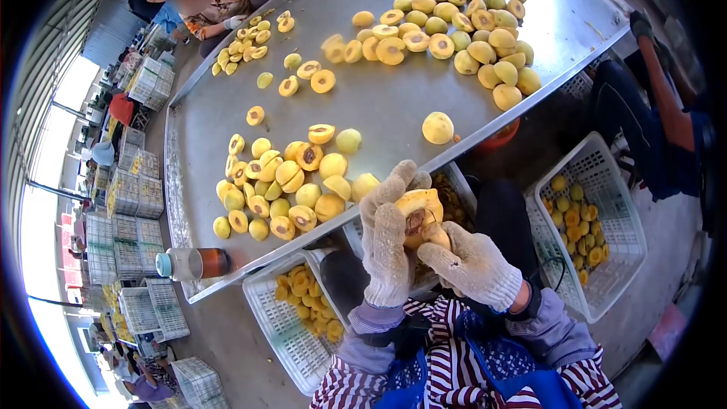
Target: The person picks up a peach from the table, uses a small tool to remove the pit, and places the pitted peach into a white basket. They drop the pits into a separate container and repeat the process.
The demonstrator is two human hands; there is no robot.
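Both my hands wear pale knitted gloves and meet just past the table's near edge. My left hand (388, 238) is wrapped round one side of a yellow halved fruit (419, 216), whose brown inner face shows. The fingertips of my right hand (473, 261) press on the lower right part of the same fruit. To the left, a pile of whole and cut yellow fruit (289, 175) lies on the metal table (379, 106). A single fruit (438, 128) rests near the edge, above my hands.
White crates with cut fruit stand below the table, at the left (273, 318) and right (632, 235). A bottle (193, 263) lies at the table's left corner. A larger fruit pile (454, 23) is farther back. A gloved co-worker (219, 7) and another person (644, 121) are nearby.
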